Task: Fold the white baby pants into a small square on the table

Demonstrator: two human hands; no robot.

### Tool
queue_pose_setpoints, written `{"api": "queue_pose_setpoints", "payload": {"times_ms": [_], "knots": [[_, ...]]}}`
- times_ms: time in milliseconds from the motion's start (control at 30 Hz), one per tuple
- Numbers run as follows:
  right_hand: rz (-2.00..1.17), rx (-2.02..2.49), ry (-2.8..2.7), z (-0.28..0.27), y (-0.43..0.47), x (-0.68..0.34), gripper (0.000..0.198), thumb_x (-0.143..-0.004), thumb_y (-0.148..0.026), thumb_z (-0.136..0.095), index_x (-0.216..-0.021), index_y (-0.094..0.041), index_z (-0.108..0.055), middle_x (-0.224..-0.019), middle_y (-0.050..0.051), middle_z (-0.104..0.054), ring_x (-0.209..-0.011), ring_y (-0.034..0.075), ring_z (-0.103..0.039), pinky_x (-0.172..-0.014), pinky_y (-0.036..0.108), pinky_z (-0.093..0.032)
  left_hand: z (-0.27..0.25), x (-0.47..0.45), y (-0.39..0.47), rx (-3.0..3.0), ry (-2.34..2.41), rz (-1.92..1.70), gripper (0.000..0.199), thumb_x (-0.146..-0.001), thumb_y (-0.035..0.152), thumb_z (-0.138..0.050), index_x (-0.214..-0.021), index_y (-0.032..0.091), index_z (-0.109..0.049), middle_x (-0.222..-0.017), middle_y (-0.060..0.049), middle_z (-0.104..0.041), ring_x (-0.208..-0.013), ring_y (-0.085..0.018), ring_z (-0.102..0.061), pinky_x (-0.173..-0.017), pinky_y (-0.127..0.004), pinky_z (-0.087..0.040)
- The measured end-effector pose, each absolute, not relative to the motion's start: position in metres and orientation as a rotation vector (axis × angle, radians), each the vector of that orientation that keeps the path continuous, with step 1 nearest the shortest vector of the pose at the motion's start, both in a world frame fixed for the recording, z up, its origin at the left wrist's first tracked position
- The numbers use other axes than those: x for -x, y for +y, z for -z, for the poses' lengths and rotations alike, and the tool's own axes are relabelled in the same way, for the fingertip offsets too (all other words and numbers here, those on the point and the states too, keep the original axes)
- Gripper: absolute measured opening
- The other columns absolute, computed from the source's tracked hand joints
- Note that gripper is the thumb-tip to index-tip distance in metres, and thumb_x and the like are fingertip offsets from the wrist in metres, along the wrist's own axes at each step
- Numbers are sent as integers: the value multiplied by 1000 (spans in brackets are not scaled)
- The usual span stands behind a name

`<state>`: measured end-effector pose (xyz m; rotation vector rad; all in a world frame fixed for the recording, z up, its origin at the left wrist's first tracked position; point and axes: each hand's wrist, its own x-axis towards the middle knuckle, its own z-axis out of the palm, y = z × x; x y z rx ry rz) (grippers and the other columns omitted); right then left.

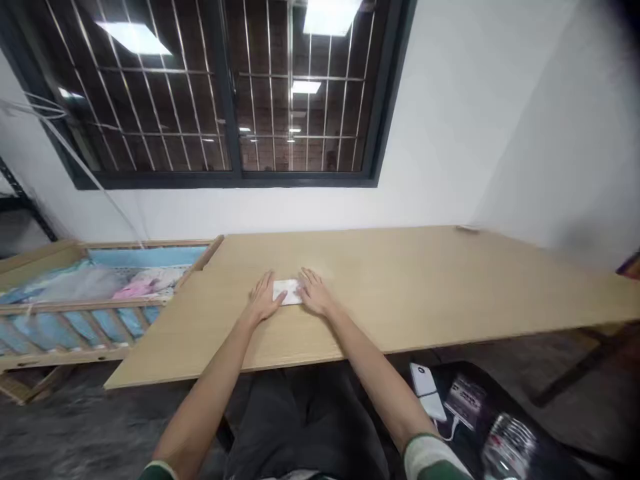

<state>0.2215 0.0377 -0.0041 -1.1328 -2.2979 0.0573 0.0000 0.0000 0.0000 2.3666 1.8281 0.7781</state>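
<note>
A small white rectangular item (287,291), perhaps a folded tissue or a flat packet, lies on the light wooden tabletop (410,287). My left hand (263,298) rests flat at its left edge, fingers stretched out and the thumb touching its lower part. Against its right edge lies my right hand (313,291), also with outstretched fingers, covering a bit of that side. Both palms face down near the table's front left part. What exactly the white item is cannot be made out.
A wooden crib (90,307) with blue lining and bedding adjoins the table's left end. Below the front edge at right, a black seat (470,427) carries a white phone (423,380) with a cable and a clear plastic packet (509,443). A barred window (233,180) is behind.
</note>
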Motion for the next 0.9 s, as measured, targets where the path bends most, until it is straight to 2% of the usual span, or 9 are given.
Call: {"api": "queue_pose_setpoints", "payload": {"times_ms": [67, 133, 267, 333, 467, 600, 667, 767, 900], "knots": [[-148, 1128, -2367, 5, 37, -227, 59, -102, -49, -40, -149, -14, -48, -157, 16, -43, -147, 28, -34, -121, 45, -21, 1, 0, -1, -2367, 1800, -722, 66, -96, 61, -40, -146, 17, -45, -156, -14, -46, -144, -29, -39, -119, -44, -25], [-230, 1127, -2416, 6, 36, -232, 62, -98, -50, -49, -150, -15, -47, -154, 17, -47, -145, 29, -38, -120, 46, -23, 1, 0, -2, -2358, 1783, -683, 65, -91, 65, -49, -140, 22, -52, -150, -11, -54, -139, -31, -46, -118, -46, -27], [-358, 1131, -2453, 6, 39, -238, 78, -82, -35, -64, -154, -16, -41, -156, 17, -44, -145, 33, -38, -119, 49, -24, 3, 1, -4, -2316, 1780, -658, 79, -78, 63, -68, -144, 23, -48, -148, -13, -55, -137, -35, -48, -116, -49, -28], [-389, 1149, -2397, 8, 41, -237, 79, -78, -26, -64, -153, -16, -42, -154, 17, -48, -142, 33, -42, -118, 48, -26, 3, 1, -4, -2296, 1780, -679, 72, -80, 51, -69, -142, 21, -49, -144, -14, -59, -133, -35, -51, -114, -49, -29], [-409, 1147, -2236, 12, 42, -230, 59, -81, -18, -57, -140, -16, -55, -138, 14, -62, -129, 30, -55, -112, 45, -36, 0, 1, -3, -2258, 1767, -788, 41, -89, 31, -57, -128, 21, -60, -135, -11, -66, -127, -30, -56, -114, -48, -30], [-573, 1052, -2004, 8, 46, -222, 38, -91, -31, -55, -128, -20, -57, -118, 10, -69, -111, 26, -63, -99, 41, -47, -16, -1, -3, -2152, 1820, -1014, 32, -98, 29, -43, -122, 21, -62, -134, -11, -65, -132, -28, -53, -114, -46, -32], [-697, 958, -1832, 1, 50, -216, 39, -95, -39, -53, -129, -21, -52, -114, 9, -68, -104, 24, -65, -90, 37, -51, -25, -2, -5, -2069, 1848, -1106, 32, -100, 32, -41, -120, 19, -62, -128, -12, -67, -126, -26, -58, -107, -41, -41], [-813, 891, -1675, -16, 60, -206, 44, -95, -46, -53, -131, -21, -46, -101, 6, -67, -88, 20, -66, -76, 32, -53, -33, -3, -15, -1932, 1889, -1149, 35, -100, 37, -44, -123, 15, -57, -114, -13, -73, -103, -23, -70, -87, -31, -52], [-839, 1066, -1751, -32, 79, -192, 46, -87, -43, -66, -124, -20, -51, -82, -1, -62, -72, 16, -62, -64, 26, -48, -27, -6, -33, -1812, 1987, -1047, 43, -98, 43, -51, -127, 11, -52, -97, -13, -77, -88, -24, -74, -73, -29, -52]]}}
